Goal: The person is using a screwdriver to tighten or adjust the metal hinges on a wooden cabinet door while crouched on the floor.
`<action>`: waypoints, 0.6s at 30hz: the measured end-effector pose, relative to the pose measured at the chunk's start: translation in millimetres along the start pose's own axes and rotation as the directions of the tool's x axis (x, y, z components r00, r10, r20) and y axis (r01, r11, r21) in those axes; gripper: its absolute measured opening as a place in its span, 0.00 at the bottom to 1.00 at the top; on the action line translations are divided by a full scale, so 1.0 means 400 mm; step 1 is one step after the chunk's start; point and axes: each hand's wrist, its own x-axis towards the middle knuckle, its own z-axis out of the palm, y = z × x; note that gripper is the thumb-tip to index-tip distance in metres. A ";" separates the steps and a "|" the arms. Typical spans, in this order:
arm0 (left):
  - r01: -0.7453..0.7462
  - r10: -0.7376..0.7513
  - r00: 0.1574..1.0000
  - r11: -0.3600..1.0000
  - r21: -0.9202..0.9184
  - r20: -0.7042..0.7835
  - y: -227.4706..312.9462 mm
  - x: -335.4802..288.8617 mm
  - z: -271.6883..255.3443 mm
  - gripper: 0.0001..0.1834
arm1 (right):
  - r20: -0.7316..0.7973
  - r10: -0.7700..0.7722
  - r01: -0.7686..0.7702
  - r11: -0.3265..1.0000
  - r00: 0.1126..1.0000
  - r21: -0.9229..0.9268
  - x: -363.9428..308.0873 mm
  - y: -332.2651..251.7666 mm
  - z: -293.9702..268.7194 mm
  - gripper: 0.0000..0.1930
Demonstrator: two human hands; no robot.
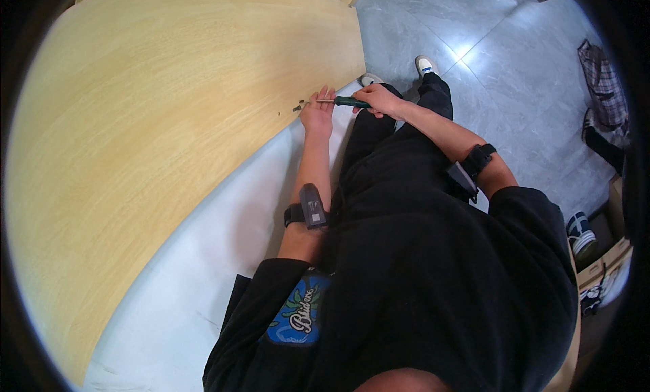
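Nearest my head camera, the operator's black clothing (440, 270) fills the lower centre. To its left, I read a smooth white surface (196, 263), faintly scuffed at its lower end; I cannot tell what it belongs to. A dark module (313, 208) is strapped to the left forearm, and another dark module (463, 181) to the right.

Beyond the forearms, I locate the screwdriver (349, 101) at the curved edge of the wood panel, its dark green handle toward the right and its shaft toward the left. Right hand (379, 101): grip closed around the handle. Left hand (316, 114): palm turned up, fingers extended beside the shaft; I cannot tell whether this grip pinches anything. A small dark fitting (296, 109) sits at the panel just beside the left hand; a small dark spot lies farther left.

The wood panel (176, 94) is pale, with long grain lines, and covers the upper left.

On the right, I record a cardboard box (602, 265) and a dark blue-and-white item (581, 233). Farther out, the grey tiled floor (514, 114) shows thin joints and bright reflections. A white shoe (426, 66) rests there; a plaid cloth (602, 84) occupies the right rim.
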 end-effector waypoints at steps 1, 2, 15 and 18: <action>0.030 -0.030 0.999 0.999 -0.038 -0.011 0.001 -0.004 0.006 0.16 | 0.001 0.003 -0.003 1.000 1.000 0.000 -0.007 0.000 0.004 0.13; 0.031 -0.031 0.999 0.999 -0.039 -0.014 0.001 -0.009 0.010 0.16 | -0.042 -0.109 0.105 0.990 0.993 -0.089 -0.015 0.000 0.007 0.11; 0.008 -0.015 0.998 0.992 -0.125 -0.053 0.005 -0.012 0.025 0.16 | 0.013 -0.090 0.089 0.995 0.996 0.032 -0.017 0.001 0.010 0.14; 0.016 -0.019 0.999 0.998 -0.054 -0.050 -0.006 -0.023 0.039 0.16 | -0.027 -0.600 0.563 0.763 0.799 -0.317 0.034 0.081 -0.017 0.12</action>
